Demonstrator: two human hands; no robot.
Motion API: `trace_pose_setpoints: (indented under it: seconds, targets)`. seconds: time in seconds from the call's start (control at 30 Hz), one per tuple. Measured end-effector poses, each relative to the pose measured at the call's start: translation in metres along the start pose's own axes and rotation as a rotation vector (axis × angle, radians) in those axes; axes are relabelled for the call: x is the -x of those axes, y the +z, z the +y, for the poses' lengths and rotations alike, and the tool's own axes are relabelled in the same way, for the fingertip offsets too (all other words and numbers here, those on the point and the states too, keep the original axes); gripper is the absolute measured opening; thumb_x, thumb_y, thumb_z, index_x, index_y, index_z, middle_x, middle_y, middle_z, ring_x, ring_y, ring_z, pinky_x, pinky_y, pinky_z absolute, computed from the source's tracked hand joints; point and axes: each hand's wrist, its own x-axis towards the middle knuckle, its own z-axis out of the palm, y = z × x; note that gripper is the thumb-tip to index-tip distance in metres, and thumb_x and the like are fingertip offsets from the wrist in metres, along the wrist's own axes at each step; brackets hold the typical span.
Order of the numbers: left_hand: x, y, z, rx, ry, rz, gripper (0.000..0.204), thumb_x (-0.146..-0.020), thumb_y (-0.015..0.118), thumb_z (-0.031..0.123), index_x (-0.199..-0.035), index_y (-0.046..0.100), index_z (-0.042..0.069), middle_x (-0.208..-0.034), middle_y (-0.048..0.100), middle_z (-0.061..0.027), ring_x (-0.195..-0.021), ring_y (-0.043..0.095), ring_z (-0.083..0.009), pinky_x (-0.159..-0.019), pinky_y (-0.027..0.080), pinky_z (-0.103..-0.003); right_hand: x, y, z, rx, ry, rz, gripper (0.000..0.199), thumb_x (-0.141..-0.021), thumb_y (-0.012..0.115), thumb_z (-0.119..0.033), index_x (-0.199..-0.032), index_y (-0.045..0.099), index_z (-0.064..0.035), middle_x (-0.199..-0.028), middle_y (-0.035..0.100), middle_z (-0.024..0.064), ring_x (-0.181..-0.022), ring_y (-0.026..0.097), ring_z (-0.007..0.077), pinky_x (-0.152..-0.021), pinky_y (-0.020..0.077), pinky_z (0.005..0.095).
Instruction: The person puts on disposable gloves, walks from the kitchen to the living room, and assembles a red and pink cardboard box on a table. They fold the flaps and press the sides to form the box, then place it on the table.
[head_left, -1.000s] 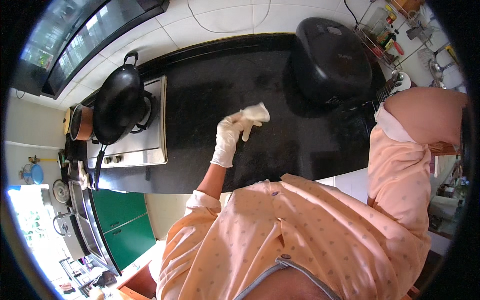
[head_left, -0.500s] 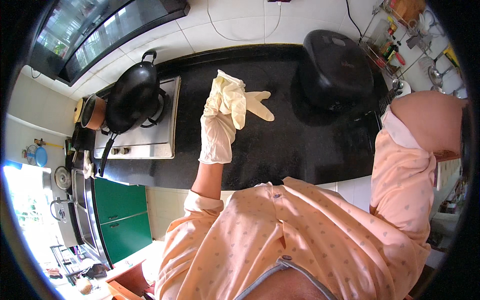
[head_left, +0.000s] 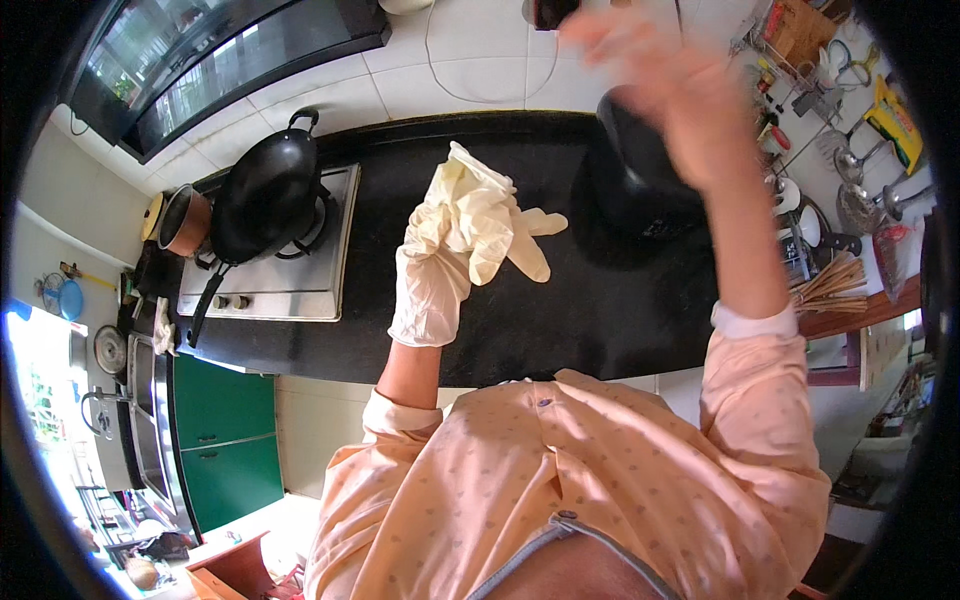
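My gloved fingers (head_left: 470, 205) on the left hand (head_left: 445, 250) curl shut, pinching a second, loose white glove (head_left: 525, 240) above the black table (head_left: 540, 310). My bare right hand (head_left: 665, 95) is raised and motion-blurred; whether its fingers are spread or closed I cannot tell. It partly hides a dark round appliance (head_left: 625, 190) behind it. Two gloves, one worn, one held. One black wok (head_left: 265, 195) sits on one steel stove (head_left: 285, 270), one copper pot (head_left: 183, 220) beside it.

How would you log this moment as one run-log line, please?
left hand: gloved, holds loose glove | right hand: bare, raised, blurred | below: black countertop
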Motion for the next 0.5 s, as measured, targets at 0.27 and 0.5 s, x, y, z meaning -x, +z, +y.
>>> trace_pose_setpoints:
  seconds: [0.27,0.5]
  targets:
    - [0.008,0.021,-0.002,-0.107,-0.100,0.048,0.023,-0.095,0.066,0.014,-0.112,0.065,-0.001,-0.105,0.070,-0.0082,-0.092,0.067,-0.0147,-0.084,0.054,-0.028,0.052,0.084,0.066,-0.309,-0.058,-0.248,0.022,-0.085,0.075,-0.017,-0.096,0.069,0.0007,-0.101,0.067,0.0056,-0.094,0.060,0.0145,-0.087,0.0477,0.0301]
    - [0.012,-0.001,0.013,-0.413,-0.163,0.066,0.016,-0.088,0.071,0.006,-0.100,0.067,-0.004,-0.085,0.070,-0.0061,-0.071,0.063,-0.0105,-0.068,0.053,-0.024,0.050,0.082,0.073,-0.984,0.369,-0.010,0.012,-0.094,0.063,-0.015,-0.096,0.066,-0.0038,-0.084,0.066,0.0012,-0.075,0.060,0.0067,-0.069,0.0477,0.0234]
